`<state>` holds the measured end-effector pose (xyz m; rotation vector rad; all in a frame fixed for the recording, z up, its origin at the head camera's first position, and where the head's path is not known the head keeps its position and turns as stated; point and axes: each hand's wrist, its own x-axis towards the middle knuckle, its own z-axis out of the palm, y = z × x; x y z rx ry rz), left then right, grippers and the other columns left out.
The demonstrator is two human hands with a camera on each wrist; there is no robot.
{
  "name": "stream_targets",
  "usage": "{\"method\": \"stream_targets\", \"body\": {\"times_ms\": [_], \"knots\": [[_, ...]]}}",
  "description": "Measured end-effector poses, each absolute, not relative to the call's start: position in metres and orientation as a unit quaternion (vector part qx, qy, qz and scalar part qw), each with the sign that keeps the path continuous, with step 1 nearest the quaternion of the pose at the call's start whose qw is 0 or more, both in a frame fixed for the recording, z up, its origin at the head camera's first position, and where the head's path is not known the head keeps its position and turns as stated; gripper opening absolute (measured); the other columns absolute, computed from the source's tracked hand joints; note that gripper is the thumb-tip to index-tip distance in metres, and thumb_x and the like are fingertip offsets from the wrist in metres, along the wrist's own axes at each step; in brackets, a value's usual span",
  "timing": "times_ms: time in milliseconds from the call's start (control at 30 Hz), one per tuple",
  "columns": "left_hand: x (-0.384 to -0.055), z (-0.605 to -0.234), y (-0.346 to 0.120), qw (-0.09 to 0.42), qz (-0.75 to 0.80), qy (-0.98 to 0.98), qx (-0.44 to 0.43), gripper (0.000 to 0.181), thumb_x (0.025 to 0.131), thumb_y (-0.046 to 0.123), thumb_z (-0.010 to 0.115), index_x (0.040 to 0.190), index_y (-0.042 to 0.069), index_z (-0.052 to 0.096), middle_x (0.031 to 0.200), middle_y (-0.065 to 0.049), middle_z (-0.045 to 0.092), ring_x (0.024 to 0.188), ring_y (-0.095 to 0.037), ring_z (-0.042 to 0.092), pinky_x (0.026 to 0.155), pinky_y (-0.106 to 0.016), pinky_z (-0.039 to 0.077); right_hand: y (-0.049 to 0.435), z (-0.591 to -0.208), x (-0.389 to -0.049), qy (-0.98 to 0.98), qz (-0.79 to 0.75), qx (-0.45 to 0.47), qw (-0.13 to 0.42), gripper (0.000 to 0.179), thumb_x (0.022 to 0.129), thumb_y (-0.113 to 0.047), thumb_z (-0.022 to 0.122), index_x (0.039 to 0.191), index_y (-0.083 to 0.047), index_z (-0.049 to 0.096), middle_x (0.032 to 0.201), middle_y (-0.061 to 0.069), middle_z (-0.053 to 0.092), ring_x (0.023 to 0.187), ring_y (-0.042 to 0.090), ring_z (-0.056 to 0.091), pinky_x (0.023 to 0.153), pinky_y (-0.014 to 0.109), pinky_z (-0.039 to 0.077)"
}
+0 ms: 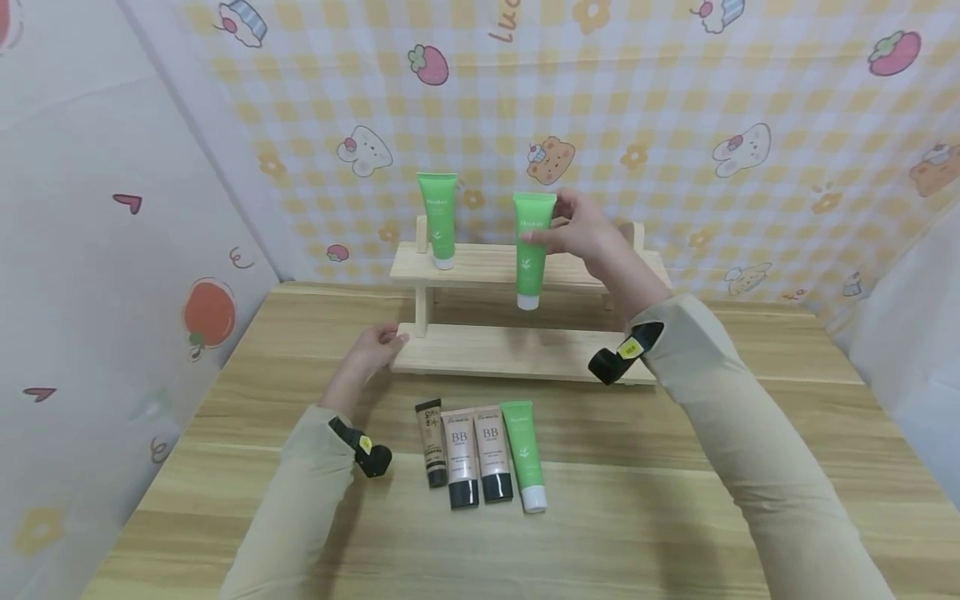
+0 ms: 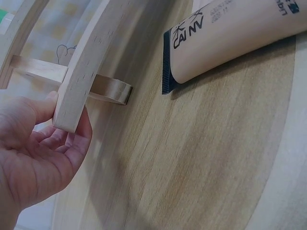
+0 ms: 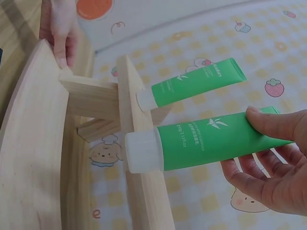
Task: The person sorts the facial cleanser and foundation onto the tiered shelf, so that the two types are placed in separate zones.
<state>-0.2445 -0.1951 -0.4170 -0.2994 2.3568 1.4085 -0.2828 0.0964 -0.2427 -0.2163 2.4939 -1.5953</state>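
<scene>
My right hand (image 1: pixel 581 229) pinches a green cleanser tube (image 1: pixel 531 250) near its crimped end, white cap down, in front of the upper shelf of a two-tier wooden rack (image 1: pixel 480 265). In the right wrist view, the held tube (image 3: pixel 211 139) overlaps that shelf's edge. A second green tube (image 1: pixel 440 218) stands upright on its cap at the upper shelf's left. My left hand (image 2: pixel 43 148) grips the left end of the lower shelf (image 2: pixel 79 76), thumb on top and fingers beneath.
On the table before the rack lie a small brown tube (image 1: pixel 431 442), two beige BB cream tubes (image 1: pixel 460 450) and another green tube (image 1: pixel 525 454), side by side. A checked cloth with cartoon prints (image 1: pixel 480 108) hangs behind the rack, and a white patterned sheet (image 1: pixel 112 250) covers the left side.
</scene>
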Motion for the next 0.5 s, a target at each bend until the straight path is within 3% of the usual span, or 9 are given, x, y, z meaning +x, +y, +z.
{"method": "stream_targets", "body": {"times_ms": [333, 500], "knots": [[-0.243, -0.417, -0.196, 0.185, 0.51, 0.835, -0.095, 0.058, 0.097, 0.029, 0.042, 0.143, 0.001, 0.02, 0.145, -0.024, 0.028, 0.133, -0.037, 0.03, 0.11, -0.044, 0.031, 0.094, -0.237, -0.29, 0.831, -0.547, -0.055, 0.086, 0.052, 0.081, -0.006, 0.067, 0.128, -0.006, 0.045, 0.107, 0.002, 0.053, 0.093, 0.014, 0.054, 0.09, 0.035, 0.051], [-0.243, -0.417, -0.195, 0.185, 0.505, 0.837, -0.098, 0.058, 0.097, 0.03, 0.042, 0.143, 0.001, 0.022, 0.145, -0.023, 0.028, 0.133, -0.037, 0.03, 0.11, -0.044, 0.031, 0.092, -0.236, -0.295, 0.837, -0.539, -0.061, 0.07, 0.051, 0.081, -0.009, 0.067, 0.127, -0.005, 0.045, 0.112, 0.004, 0.054, 0.1, 0.018, 0.054, 0.09, 0.034, 0.051]]}}
